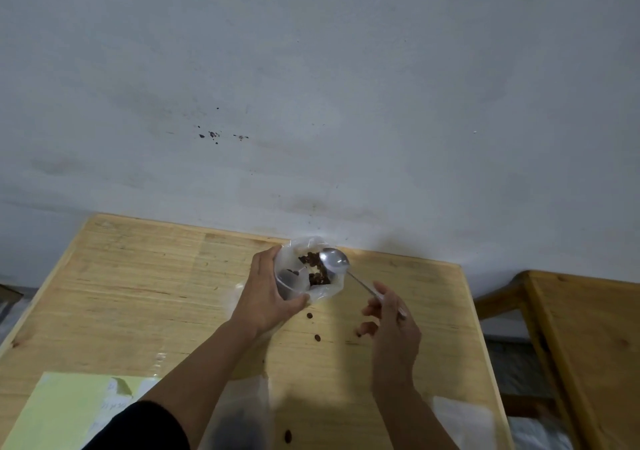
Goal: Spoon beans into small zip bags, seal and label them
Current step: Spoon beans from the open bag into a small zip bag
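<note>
Nearest to me, at the bottom edge, lies a filled zip bag [239,422] with a dark mass of beans blurred inside, and left of it a pale green sheet [65,411] that I take for the labels, with faint writing I cannot read. Another flat clear bag [464,418] lies to the right, near my right forearm.

Further out on the tabletop [138,286], my left hand [266,293] curls round the mouth of a small zip bag [294,279], holding it open; a few beans show inside. Just behind and partly overlapping it sits the larger plastic bag [325,286] with the bean supply [313,267]. My right hand [391,318] pinches the handle of a metal spoon [334,262], whose bowl hangs over the supply, its back turned up and seemingly empty, though I cannot be sure.

I judge I am between scoops. Loose beans [313,326] already lie on the wood between my hands, and one [287,435] near the bottom edge, so spilling is the real risk. To do this well I would keep the small bag's mouth round and tilted toward the spoon, load the spoon modestly, bring its tip inside the rim before tipping, and keep the zip strip free of beans so it seals cleanly.
</note>
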The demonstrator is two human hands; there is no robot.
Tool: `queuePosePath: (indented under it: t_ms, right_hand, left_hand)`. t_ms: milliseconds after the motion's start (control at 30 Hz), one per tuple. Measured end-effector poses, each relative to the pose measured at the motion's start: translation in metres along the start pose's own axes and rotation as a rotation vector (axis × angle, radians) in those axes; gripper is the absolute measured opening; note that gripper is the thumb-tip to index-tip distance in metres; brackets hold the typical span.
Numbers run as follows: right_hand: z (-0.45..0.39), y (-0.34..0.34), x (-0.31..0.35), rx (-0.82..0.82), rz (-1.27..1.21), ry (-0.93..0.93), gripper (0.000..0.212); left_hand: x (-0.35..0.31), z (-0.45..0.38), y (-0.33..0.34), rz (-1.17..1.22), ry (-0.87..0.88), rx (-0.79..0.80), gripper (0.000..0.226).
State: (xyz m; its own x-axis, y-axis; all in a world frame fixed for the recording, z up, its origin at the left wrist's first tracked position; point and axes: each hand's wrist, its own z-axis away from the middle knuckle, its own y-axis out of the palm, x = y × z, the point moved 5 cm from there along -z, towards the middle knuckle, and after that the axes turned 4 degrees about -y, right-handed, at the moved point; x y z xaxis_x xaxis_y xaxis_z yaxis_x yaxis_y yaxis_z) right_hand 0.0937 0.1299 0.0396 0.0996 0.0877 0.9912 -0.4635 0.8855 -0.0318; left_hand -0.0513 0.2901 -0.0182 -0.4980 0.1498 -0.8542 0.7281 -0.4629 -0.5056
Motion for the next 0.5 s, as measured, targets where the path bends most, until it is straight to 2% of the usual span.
queuePosePath:
  t_ms: [133,300,500]
  right_hand:
    - [-0.014,-0.034,-0.028,-0.194,-0.026,0.176,0.016]
    - [-0.028,-0.051,-0.062,-0.189,0.129,0.238,0.018]
    - [-0.041,-0.054,-0.078,-0.181,0.449,0.229,0.019]
  left_hand:
    - [-0.003,0.007,-0.004,0.032,0.013,-0.007,0.106]
    - [-0.013,0.016,-0.008,0.002,0.066,-0.037,0.105]
    - [-0.018,0.023,-0.008,-0.029,0.094,-0.072,0.103]
